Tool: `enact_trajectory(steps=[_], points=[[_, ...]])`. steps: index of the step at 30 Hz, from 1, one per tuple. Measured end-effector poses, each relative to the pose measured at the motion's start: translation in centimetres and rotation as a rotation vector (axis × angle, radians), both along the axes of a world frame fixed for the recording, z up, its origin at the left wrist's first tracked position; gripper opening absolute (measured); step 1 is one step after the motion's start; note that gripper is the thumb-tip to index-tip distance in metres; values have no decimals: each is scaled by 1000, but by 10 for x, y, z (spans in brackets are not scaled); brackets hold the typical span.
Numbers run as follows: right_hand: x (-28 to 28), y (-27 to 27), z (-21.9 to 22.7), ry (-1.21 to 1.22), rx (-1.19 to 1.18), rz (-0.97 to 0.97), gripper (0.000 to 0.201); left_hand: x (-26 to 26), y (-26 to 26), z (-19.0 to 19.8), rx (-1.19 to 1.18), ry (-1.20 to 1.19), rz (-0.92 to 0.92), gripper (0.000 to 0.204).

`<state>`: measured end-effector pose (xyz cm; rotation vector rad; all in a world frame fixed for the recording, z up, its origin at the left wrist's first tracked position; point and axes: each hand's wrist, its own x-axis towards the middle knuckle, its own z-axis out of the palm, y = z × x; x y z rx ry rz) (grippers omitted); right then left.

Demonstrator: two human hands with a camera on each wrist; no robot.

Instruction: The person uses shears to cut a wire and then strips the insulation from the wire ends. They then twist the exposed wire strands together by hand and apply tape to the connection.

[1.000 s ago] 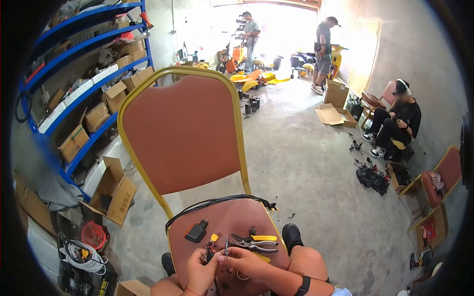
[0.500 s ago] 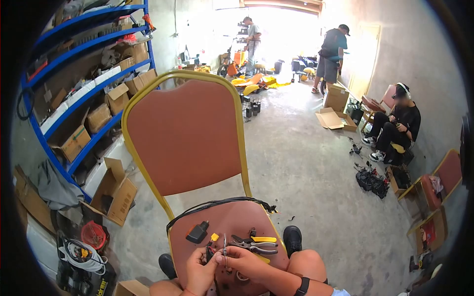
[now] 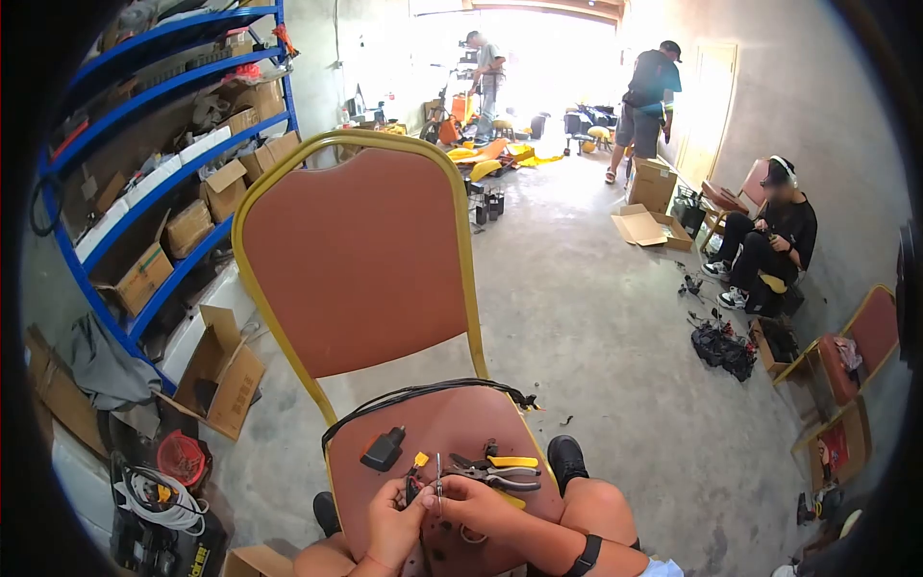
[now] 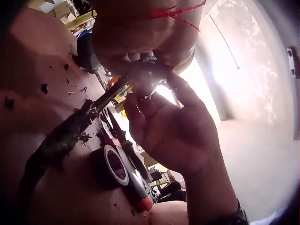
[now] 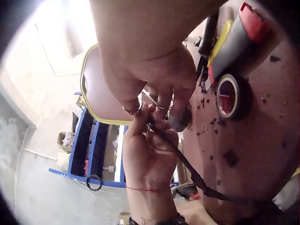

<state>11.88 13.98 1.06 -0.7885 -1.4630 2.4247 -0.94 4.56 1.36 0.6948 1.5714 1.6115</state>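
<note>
Both hands meet over the near edge of the chair seat point(image 3: 452, 423), fingertips together. The left hand point(image 3: 389, 524) pinches the end of a black cable point(image 5: 187, 166) between thumb and curled fingers; the cable runs from that pinch down across the seat toward the person's body. The right hand point(image 3: 476, 510) has its fingers curled around small scissors point(image 3: 439, 476), whose blades stand upright just above the point where the two hands touch. In the left wrist view the cable end point(image 4: 89, 110) sits directly at the fingertips of both hands. A roll of black tape point(image 4: 115, 164) lies flat on the seat just below the right hand, with red-handled pliers point(image 4: 129, 180) beside it. Yellow-handled pliers point(image 3: 495, 471) lie just beyond the right hand. A black plug block point(image 3: 383, 449) rests beyond the left hand, and a small yellow connector point(image 3: 419, 460) lies between that block and the scissors. A second black cable point(image 3: 423, 392) curves along the far edge of the seat, well apart from both hands.
</note>
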Motion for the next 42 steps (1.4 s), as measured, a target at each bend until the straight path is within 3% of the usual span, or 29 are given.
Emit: enact_trajectory(steps=[13, 17, 25, 31, 34, 37, 42], points=[[-5, -5, -26, -6, 188, -75, 44, 0, 2, -5, 23, -108, 14, 14], [-5, -4, -28, -60, 153, -51, 45, -1, 2, -6, 3, -92, 10, 13], [2, -5, 28, -164, 168, -34, 43, -1, 3, -8, 13, -74, 8, 13], [1, -7, 19, -194, 393, -74, 39, -2, 2, -6, 36, -131, 17, 13], [4, -8, 31, -160, 337, -99, 40, -2, 3, 2, 86, -197, 56, 13], [6, -7, 34, -186, 434, -118, 36, -6, -2, 13, 102, -331, 52, 13], [6, -9, 16, -158, 924, -244, 41, -12, -4, 25, 125, -419, 50, 16]])
